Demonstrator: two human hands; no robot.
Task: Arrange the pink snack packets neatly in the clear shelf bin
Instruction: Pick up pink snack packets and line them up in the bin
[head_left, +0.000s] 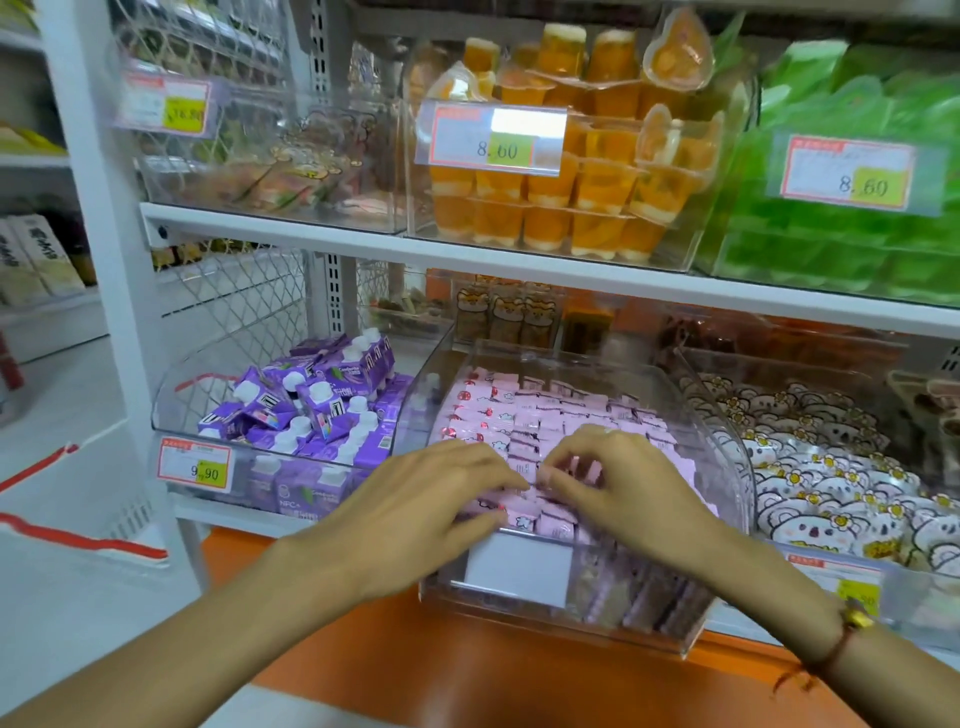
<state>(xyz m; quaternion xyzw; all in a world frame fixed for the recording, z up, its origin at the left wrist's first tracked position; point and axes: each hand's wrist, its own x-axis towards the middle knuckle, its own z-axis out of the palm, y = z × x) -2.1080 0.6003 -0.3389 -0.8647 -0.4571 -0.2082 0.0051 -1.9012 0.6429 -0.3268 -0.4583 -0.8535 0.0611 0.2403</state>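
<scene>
Shop shelf, frame centre | clear bin (722, 431) back rows of pink packets (545, 410) look tidy | front row left | my left hand (415, 499) flat, fingers released | right hand (618, 478) pinching a packet

Pink snack packets (545, 410); purple cartons (311, 410); orange jelly cups (571, 208); green packs (831, 244); orange shelf base (467, 665).

Your view is bright and evenly lit from above. Glare whitens the price tag (498, 136). Upper shelf (363, 244) blurred; edges bend with wide-angle distortion.
</scene>
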